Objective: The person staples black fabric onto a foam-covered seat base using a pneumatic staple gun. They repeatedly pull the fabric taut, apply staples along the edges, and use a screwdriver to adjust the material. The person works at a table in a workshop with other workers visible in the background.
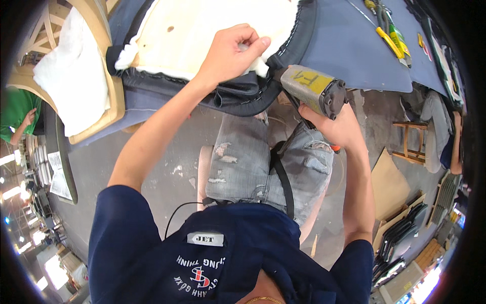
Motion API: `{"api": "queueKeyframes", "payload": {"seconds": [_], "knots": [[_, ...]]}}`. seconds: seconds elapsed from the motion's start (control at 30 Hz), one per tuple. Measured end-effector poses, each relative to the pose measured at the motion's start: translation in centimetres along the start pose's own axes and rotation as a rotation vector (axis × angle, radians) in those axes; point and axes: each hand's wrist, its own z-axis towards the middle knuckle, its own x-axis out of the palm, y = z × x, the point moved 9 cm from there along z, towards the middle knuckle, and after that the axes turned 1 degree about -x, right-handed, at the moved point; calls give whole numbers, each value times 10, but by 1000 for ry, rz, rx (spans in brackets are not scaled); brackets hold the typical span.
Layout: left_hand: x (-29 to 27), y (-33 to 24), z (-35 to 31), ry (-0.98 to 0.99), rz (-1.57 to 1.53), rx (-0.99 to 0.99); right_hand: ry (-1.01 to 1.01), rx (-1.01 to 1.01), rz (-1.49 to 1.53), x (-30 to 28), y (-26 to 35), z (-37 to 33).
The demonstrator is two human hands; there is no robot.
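Note:
A staple gun [309, 87] with a grey and yellow body is gripped in my right hand [336, 126]. Its nose is against or just beside the black cover [243, 88] at the panel's near right edge; the exact contact is hidden. My left hand [235, 53] is closed, thumb against curled fingers, over the pale board [187, 38] of the upholstered panel. White wadding [260, 67] shows between and below those fingers. Along the board's rim the black cover is folded over, with a row of staples. More wadding [126, 57] sticks out at the left corner.
A wooden frame [117, 96] with white padding [73, 71] leans at the left. On the blue-grey table covering [349, 50] lie a yellow-handled screwdriver [389, 41] and green-yellow pliers [400, 43]. A wooden stool [410, 142] and a seated person are at the right; another person in green is far left.

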Motion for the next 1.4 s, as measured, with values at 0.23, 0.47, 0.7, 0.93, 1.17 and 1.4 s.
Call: {"api": "queueKeyframes", "payload": {"seconds": [0.23, 0.47, 0.7, 0.93, 1.17, 1.4], "knots": [[3, -2, 3, -27, -27, 39, -32, 61, 93, -18, -7, 0], [8, 6, 3, -6, -37, -6, 45, 104, -20, -17, 22, 17], [-1, 11, 1, -42, -21, -20, 97, 74, 53, -39, 18, 30], [3, 14, 7, -29, -63, -57, -378, -381, -537, -136, -13, 67], [-5, 33, 1, -40, -126, -217, -475, -167, -787, -161, -43, 78], [-37, 20, 6, -80, 95, 13, -890, -122, -595, -171, -81, 48]]}}
